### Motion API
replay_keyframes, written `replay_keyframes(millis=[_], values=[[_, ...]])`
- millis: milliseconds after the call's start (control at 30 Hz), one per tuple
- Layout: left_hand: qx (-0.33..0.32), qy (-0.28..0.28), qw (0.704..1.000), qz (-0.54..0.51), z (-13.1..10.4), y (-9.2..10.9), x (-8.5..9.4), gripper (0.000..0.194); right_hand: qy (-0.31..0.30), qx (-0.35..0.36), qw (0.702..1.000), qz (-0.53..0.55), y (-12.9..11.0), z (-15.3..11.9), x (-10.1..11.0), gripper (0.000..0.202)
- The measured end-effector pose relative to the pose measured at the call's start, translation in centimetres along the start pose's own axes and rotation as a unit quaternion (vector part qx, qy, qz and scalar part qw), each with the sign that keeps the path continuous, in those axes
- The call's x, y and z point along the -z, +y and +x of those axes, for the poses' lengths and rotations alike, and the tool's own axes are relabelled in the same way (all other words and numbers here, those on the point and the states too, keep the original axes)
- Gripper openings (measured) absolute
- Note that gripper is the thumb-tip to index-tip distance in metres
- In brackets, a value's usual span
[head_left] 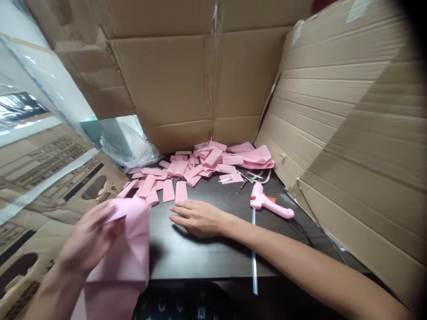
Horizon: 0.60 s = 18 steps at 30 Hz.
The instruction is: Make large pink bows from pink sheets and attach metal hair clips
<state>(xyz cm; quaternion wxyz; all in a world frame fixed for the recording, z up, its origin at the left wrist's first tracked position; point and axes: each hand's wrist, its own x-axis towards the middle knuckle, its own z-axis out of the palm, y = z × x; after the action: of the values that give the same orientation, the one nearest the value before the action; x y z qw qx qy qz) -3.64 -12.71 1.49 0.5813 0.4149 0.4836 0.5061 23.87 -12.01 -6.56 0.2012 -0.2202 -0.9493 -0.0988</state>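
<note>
At the left front, my left hand (91, 238) is closed on a large folded pink cloth (130, 253), which hangs down past the table's edge. My right hand (196, 218) lies palm down on the dark table (200, 262), its fingers stretched out and slightly apart, near the lower end of a small pink strip (181, 191). Another strip (168, 190) lies just left of that one. Beyond both hands spreads a loose pile of pink pieces (200, 164).
A pink glue gun (270, 203) with a clear glue stick (254, 266) lies to the right, beside several metal clips (245, 178). Folded pink cloth (256, 156) rests behind them. Cardboard walls (167, 80) enclose the back and sides. A clear plastic bag (128, 144) stands at the back left.
</note>
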Motion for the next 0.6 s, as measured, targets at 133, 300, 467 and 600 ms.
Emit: replay_keyframes(millis=[133,300,467,600], values=[[0.016,-0.174,0.979,-0.102,3.6,0.9,-6.9,0.01,0.017,-0.02,0.99,0.137,-0.7,-0.3,1.0,0.041],[-0.008,-0.26,0.952,-0.159,6.2,0.2,-12.5,0.009,0.179,-0.29,0.783,0.52,-2.4,0.3,0.8,0.042],[-0.03,-0.34,0.924,-0.174,7.4,-1.0,-14.0,0.009,0.249,-0.453,0.592,0.618,-1.9,0.5,0.2,0.025],[-0.09,-0.271,0.958,0.02,8.4,-2.3,-11.0,0.026,0.329,-0.477,0.602,0.55,1.2,-0.8,0.9,0.02]])
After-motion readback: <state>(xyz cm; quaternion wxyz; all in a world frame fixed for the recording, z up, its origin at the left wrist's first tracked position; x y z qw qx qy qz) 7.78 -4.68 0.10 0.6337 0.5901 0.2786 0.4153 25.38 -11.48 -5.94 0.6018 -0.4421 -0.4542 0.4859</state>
